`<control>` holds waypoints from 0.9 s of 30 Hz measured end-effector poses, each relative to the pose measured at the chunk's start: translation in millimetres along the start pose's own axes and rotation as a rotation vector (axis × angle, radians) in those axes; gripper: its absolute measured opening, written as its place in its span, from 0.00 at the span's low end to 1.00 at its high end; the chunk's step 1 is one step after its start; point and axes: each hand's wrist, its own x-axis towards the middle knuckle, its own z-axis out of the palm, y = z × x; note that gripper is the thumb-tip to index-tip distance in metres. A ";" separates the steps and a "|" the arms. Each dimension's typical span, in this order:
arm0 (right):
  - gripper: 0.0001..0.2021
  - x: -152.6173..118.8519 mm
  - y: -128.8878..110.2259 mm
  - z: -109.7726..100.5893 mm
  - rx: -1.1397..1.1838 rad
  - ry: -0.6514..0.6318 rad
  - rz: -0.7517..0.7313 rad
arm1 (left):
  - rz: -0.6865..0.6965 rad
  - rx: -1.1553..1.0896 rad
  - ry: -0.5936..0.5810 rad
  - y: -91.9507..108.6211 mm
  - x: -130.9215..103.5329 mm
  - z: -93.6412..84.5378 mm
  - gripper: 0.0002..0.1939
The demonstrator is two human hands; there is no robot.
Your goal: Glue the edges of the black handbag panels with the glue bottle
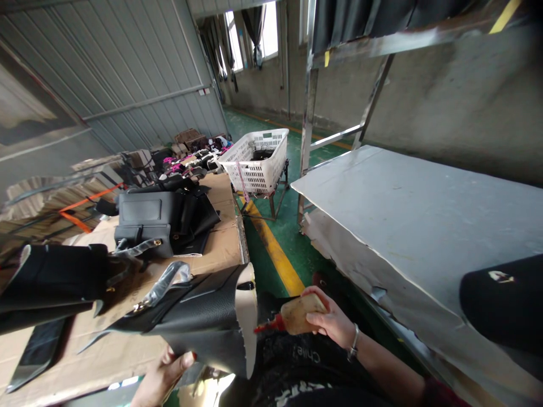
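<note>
My right hand (333, 322) grips a squeeze bottle (299, 314) with a yellowish, see-through body and a red nozzle. The nozzle tip points left, at or very near the pale cut edge of a black leather bag piece (199, 305). Underneath that piece, my left hand (165, 373) holds its lower side, thumb on the leather and the other fingers partly hidden. A handle wrapped in clear plastic (167, 282) with a gold-coloured fitting lies on top of the piece, which rests partly on the cardboard-covered table (224, 226).
More black bag parts (146, 217) lie farther back on the table, and another (55, 277) sits at left above a phone-like dark slab (38, 350). A white basket (258, 164) stands on a metal frame beyond. To the right is a grey-topped table (424, 203) with a dark item (504, 305).
</note>
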 end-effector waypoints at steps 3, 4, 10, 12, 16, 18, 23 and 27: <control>0.31 2.4 -6.7 -1.3 -0.031 0.113 -0.074 | 0.009 0.025 0.012 -2.9 -1.6 -1.4 0.37; 0.31 3.8 -10.4 -1.6 -0.028 0.156 -0.096 | 0.011 0.042 0.008 -2.6 -2.2 -1.5 0.37; 0.31 15.2 -29.3 7.0 0.071 0.194 -0.114 | -0.016 0.134 -0.053 1.1 -6.4 -1.4 0.34; 0.31 20.8 -28.9 11.9 0.083 0.189 -0.117 | -0.011 0.178 -0.024 -0.6 -8.1 -1.7 0.31; 0.30 27.4 -19.0 15.1 0.104 0.201 -0.088 | -0.014 0.183 0.010 -6.4 -12.1 -1.9 0.34; 0.30 24.8 -13.0 13.3 0.112 0.193 -0.050 | -0.015 0.156 0.018 -8.7 -13.5 -1.7 0.37; 0.29 4.9 -2.9 9.9 0.131 0.128 0.056 | -0.002 0.155 0.027 -9.9 -14.1 -1.9 0.38; 0.30 -14.1 2.7 12.4 0.140 0.059 0.130 | 0.016 0.166 0.029 -8.4 -14.7 -0.8 0.37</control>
